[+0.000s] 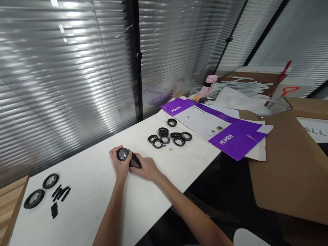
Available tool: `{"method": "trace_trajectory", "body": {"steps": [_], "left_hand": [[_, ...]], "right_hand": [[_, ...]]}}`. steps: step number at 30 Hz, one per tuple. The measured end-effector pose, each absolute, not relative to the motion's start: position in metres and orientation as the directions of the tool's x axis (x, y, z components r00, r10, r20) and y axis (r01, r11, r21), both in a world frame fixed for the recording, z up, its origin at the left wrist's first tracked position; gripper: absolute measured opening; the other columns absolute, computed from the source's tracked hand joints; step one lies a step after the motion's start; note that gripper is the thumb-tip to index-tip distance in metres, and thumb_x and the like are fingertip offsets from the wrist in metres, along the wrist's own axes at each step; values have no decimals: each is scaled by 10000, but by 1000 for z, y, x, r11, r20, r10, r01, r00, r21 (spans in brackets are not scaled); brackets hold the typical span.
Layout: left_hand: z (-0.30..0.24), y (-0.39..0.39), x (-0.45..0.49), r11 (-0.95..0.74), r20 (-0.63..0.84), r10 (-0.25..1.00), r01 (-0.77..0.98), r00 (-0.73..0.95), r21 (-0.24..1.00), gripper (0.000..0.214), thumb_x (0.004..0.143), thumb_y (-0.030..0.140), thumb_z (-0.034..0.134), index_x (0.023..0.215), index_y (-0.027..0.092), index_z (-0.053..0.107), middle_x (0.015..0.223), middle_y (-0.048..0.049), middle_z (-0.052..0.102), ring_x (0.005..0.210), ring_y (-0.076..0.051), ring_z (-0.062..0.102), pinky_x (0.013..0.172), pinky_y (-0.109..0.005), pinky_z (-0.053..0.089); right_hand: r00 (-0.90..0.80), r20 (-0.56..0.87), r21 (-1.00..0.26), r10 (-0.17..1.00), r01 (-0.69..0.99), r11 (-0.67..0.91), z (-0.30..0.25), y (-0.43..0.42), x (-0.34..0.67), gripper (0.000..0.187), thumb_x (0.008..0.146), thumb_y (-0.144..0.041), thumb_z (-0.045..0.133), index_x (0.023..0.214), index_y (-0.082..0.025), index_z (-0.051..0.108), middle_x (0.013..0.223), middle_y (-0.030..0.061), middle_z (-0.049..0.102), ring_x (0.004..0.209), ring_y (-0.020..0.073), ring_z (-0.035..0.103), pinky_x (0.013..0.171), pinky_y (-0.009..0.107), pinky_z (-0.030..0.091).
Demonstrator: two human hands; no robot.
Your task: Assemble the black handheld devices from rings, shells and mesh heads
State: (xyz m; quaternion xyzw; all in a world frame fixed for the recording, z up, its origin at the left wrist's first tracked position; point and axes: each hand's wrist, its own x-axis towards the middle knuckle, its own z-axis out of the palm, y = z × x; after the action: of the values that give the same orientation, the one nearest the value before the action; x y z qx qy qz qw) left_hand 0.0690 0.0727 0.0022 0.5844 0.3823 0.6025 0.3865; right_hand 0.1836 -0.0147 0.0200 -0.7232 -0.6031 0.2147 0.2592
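Over the middle of the white table, a black handheld shaver [135, 162] with a round, shiny, speckled head is held in both hands. My left hand [120, 164] wraps around the head end, thumb on its near side. My right hand [146, 167] grips the handle end from the right, its thumb along the top. To the right of the hands lies a group of black notched rings [158, 143], some leaning on or overlapping others. One more black ring [172, 122] lies behind that group. My palms hide part of the shaver.
At the left end lie two larger black rings [34, 199], several thin black strips [60, 193] and a black flat piece [54, 210]. A purple-and-white flattened box [230, 136] covers the right end. Beyond it are a pink bottle [209, 84] and brown cardboard [276, 164]. Window blinds [64, 85] border the back.
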Motion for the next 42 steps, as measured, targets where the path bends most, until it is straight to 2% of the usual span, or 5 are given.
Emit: {"method": "trace_trajectory", "body": {"steps": [5,16,31,37,42], "left_hand": [[1,72,71,-430,428,902,-20,-47,903,367,718,305,837,1035,250,660,1134,-54,499,1191,-280,568,1123,-466,443],[8,64,79,-286,281,949,-16,-144,958,346,719,226,826,1017,240,650,1138,-43,474,1135,-256,562,1105,-465,460],[17,51,85,-160,138,953,-61,-269,985,384,772,248,860,1081,219,634,1190,-44,427,1170,-232,567,1163,-449,432],[15,56,84,-159,135,951,-65,-279,985,411,756,335,898,1049,215,635,1186,-48,466,1183,-240,571,1153,-444,445],[13,63,83,-183,159,968,-111,-195,977,586,662,345,956,1117,226,608,1201,-55,545,1162,-245,594,1082,-437,487]], "right_hand": [[181,3,-609,984,781,-141,20,-15,184,600,938,-522,659,1452,-236,537,899,31,783,819,282,728,718,314,378],[194,-8,-504,981,846,-171,23,-16,177,702,946,-526,629,1532,-173,472,970,89,815,848,315,753,695,325,363],[175,6,-490,985,859,-150,23,-17,175,611,979,-526,618,1462,-160,541,928,76,815,823,302,756,674,313,338],[164,34,-486,986,865,-127,18,-15,177,616,977,-538,618,1459,-163,538,930,93,812,822,315,752,669,316,331],[203,18,-534,979,830,-162,21,-15,178,675,961,-527,622,1520,-179,473,897,70,793,808,301,736,679,310,343]]}}
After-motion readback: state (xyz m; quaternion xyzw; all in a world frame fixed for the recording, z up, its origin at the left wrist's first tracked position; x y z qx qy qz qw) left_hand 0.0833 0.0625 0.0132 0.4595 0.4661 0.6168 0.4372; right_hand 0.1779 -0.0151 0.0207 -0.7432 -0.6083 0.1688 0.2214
